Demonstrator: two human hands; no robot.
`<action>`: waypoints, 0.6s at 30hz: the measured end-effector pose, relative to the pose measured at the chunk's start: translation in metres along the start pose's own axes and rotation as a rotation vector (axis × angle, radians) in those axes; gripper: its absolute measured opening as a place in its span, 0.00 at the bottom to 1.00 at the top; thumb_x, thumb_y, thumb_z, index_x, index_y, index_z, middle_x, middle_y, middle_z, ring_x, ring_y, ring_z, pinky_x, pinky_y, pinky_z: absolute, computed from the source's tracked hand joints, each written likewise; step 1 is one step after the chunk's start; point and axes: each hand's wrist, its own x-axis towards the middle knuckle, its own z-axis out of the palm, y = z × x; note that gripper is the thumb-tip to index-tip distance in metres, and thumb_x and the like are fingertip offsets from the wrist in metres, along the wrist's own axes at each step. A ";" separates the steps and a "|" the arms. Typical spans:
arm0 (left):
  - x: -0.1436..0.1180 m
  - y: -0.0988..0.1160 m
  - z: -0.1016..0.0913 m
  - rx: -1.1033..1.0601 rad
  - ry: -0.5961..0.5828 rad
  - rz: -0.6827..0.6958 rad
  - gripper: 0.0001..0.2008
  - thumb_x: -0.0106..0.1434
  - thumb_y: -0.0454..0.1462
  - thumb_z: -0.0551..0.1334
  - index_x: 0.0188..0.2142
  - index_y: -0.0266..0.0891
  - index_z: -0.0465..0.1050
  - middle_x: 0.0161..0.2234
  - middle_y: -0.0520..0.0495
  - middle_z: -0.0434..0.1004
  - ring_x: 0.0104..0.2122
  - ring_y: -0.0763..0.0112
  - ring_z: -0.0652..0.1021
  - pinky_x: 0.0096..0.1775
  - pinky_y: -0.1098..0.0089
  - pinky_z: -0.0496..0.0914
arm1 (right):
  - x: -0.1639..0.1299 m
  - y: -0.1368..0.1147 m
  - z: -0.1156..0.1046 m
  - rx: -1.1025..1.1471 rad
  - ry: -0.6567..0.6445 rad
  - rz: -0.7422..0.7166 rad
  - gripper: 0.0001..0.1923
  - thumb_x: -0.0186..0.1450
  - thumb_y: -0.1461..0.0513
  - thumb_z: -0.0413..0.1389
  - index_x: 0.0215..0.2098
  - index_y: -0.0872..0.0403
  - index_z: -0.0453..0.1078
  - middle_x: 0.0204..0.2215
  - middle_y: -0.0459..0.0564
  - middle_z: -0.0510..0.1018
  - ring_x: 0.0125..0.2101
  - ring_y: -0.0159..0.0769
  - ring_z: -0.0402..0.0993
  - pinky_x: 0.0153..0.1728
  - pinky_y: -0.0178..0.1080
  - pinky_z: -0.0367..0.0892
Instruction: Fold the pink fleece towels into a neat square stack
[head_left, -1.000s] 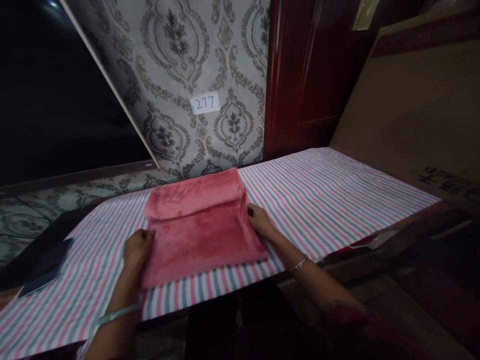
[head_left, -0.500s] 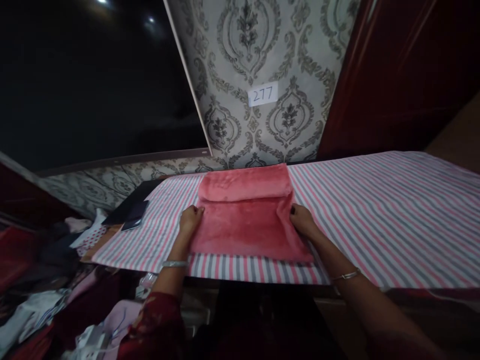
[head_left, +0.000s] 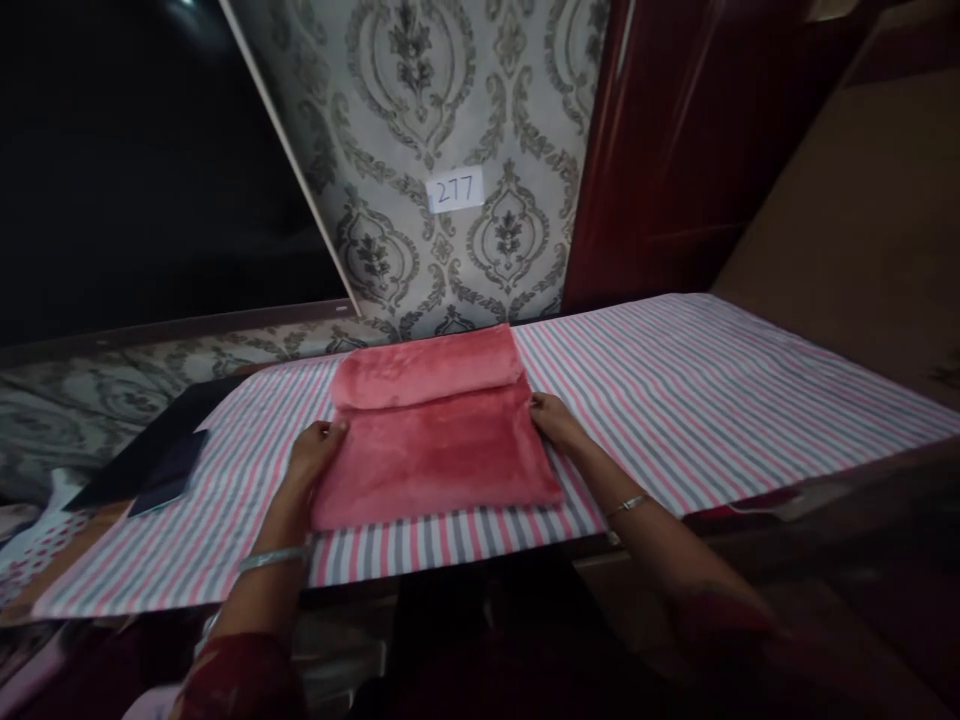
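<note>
Pink plush cloth (head_left: 442, 455) lies between my hands, a little left of centre in the frame. My left hand (head_left: 313, 448) is curled nearly closed, thumb and fingers pinching its left edge. My right hand (head_left: 551, 415) is closed the same way on the right edge, just below where the cloth doubles over. The far part of the cloth makes a thick, rounded band; the nearer part spreads flat towards me, its lower edge near the front of the sheet (head_left: 675, 400).

On my left wrist I wear a pale bangle (head_left: 274, 557), with a red sleeve (head_left: 244, 675) behind it at the bottom of the frame; on my right, a thin silver bracelet (head_left: 628, 504).

Striped in pink, grey and white, the sheet runs under the cloth from the lower left to the right edge of the frame. At its left end rests a dark, flat slab (head_left: 169, 475), and a dotted fabric (head_left: 45, 545) shows at the far lower left. Beyond, a black screen (head_left: 150, 180) fills the upper left. Top centre, a white card (head_left: 456, 189) reading 277 sits on the patterned wall (head_left: 409, 130). Dark red panelling (head_left: 660, 170) stands upper right, next to a brown board (head_left: 862, 220) at the right edge.
</note>
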 end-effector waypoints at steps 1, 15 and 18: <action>0.005 0.003 0.000 0.018 -0.006 0.006 0.21 0.62 0.46 0.55 0.40 0.32 0.78 0.40 0.33 0.83 0.43 0.50 0.81 0.39 0.63 0.71 | 0.006 -0.003 0.001 -0.010 0.004 0.000 0.09 0.55 0.60 0.59 0.34 0.54 0.77 0.23 0.48 0.80 0.26 0.38 0.76 0.28 0.36 0.70; 0.044 0.028 0.014 0.154 0.004 -0.044 0.19 0.59 0.41 0.57 0.42 0.32 0.81 0.44 0.27 0.82 0.46 0.44 0.81 0.38 0.60 0.73 | 0.069 -0.022 0.010 -0.173 0.026 0.008 0.07 0.52 0.61 0.62 0.30 0.55 0.77 0.22 0.48 0.78 0.29 0.41 0.76 0.30 0.35 0.65; 0.047 0.024 0.013 0.151 0.003 -0.041 0.20 0.60 0.42 0.56 0.42 0.31 0.80 0.46 0.26 0.81 0.47 0.43 0.80 0.39 0.60 0.73 | 0.073 -0.024 0.008 -0.187 -0.001 -0.024 0.09 0.53 0.60 0.62 0.32 0.57 0.77 0.23 0.48 0.79 0.29 0.40 0.76 0.29 0.34 0.65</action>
